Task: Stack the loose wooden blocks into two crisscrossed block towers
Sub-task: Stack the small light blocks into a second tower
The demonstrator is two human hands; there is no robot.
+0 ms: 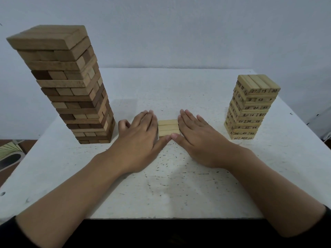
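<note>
Pale tower (250,108) at right stamped 27, 15, 30, straight-fingered left hand (141,138) and right hand (195,140) pressing three blocks (168,127) between them

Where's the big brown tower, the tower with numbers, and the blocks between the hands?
brown tower (71,97): head view, middle of its front face.
numbered tower (254,115): head view, front face.
loose blocks (168,127): head view, middle block's top.
</note>
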